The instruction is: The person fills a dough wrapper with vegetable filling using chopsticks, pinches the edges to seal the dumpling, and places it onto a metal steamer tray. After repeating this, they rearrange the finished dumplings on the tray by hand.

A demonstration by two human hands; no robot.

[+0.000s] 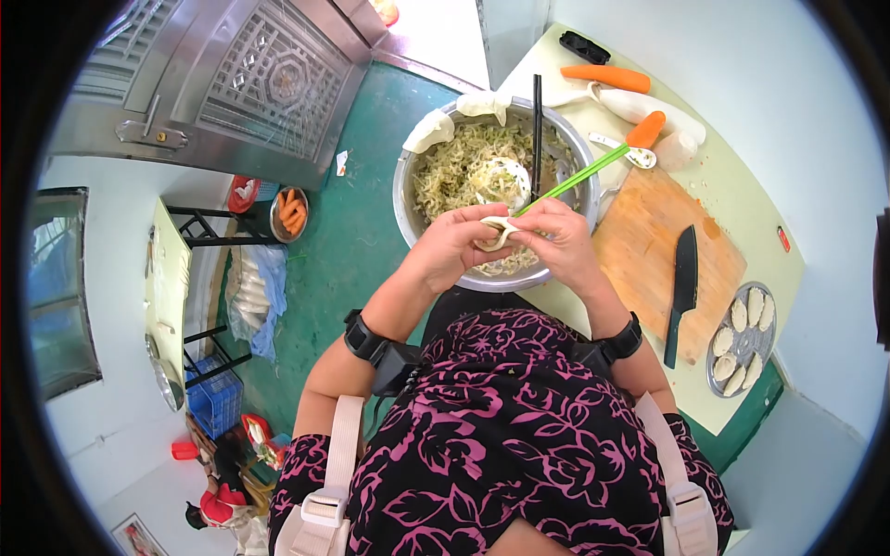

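My left hand [451,244] and my right hand [560,243] pinch a folded dumpling [498,232] between their fingertips. Its pale wrapper is partly hidden by my fingers. Both hands are over the near side of a large metal basin [400,199] of shredded filling [436,176]. In the filling lies a white bowl-shaped scoop [508,178]. Loose dough wrappers [430,131] hang on the basin's far rim. Black chopsticks [537,125] lean across the basin, and green chopsticks [586,172] slant over its right rim, their lower ends close by my right fingers.
To the right, a black knife [684,278] lies on a wooden cutting board [630,232]. A round tray [716,371] holds several dumplings. Carrots [607,77], a white radish [654,109] and a spoon [638,156] lie behind. A person [222,505] is at the far lower left.
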